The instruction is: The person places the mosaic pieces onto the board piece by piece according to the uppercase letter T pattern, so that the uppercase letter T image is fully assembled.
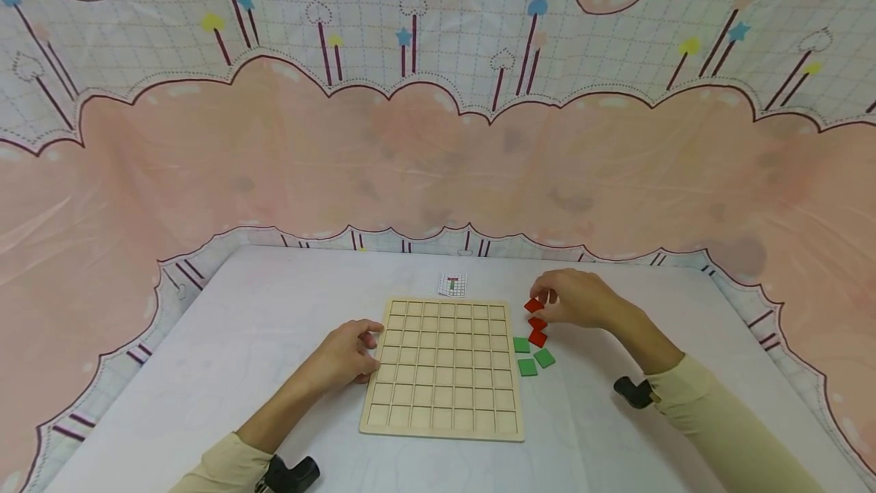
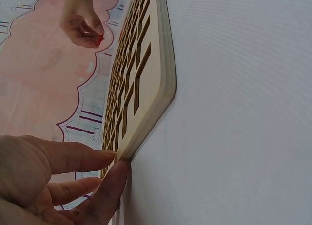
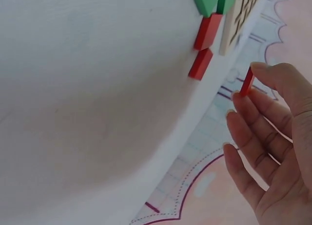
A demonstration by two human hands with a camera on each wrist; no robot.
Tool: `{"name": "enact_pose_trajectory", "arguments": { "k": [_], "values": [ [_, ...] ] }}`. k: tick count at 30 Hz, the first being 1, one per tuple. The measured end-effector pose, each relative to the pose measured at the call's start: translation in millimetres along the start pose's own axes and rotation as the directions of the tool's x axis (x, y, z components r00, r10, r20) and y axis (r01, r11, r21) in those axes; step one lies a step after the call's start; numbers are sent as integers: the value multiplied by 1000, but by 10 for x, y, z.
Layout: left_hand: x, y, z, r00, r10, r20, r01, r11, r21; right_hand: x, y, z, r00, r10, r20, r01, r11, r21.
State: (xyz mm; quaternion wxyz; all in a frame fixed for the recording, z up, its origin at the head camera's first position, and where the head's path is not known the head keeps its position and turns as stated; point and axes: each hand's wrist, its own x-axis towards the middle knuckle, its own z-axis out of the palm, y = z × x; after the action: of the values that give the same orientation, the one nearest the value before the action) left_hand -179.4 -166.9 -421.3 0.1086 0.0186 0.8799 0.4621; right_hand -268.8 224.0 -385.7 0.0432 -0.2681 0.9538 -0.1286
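A pale wooden board with square recesses [image 1: 444, 375] lies flat on the table. My left hand [image 1: 347, 352] is at its left edge, with fingertips and thumb resting against the rim. In the left wrist view, the fingers [image 2: 78, 158] meet the board's edge. Past the board's far right corner, my right hand [image 1: 578, 298] pinches a red square tile [image 3: 247, 82] between thumb and fingertip, the remaining fingers spread loosely. Two more red tiles [image 1: 537, 338] lie just below that hand, beside three green tiles [image 1: 528, 367] along the board's right edge.
A small card [image 1: 452, 284] printed with a grid and a coloured T-like figure lies behind the board. White cloth covers the table [image 1: 274, 287], and a patterned pink backdrop [image 1: 438, 166] rises behind it. Each wrist wears a black camera [image 1: 633, 392].
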Motion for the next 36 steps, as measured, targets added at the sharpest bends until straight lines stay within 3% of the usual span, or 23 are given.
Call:
{"name": "enact_pose_trajectory", "arguments": {
  "k": [23, 36],
  "values": [
    [34, -30, 15, 1000, -10, -5, 10, 1000, -11, 148, -308, -22, 994, -105, 11, 104, 994, 31],
    [9, -10, -2, 1000, -4, 2, 4, 1000, -5, 231, -439, 5, 992, -119, 49, 116, 992, 53]
  ]
}}
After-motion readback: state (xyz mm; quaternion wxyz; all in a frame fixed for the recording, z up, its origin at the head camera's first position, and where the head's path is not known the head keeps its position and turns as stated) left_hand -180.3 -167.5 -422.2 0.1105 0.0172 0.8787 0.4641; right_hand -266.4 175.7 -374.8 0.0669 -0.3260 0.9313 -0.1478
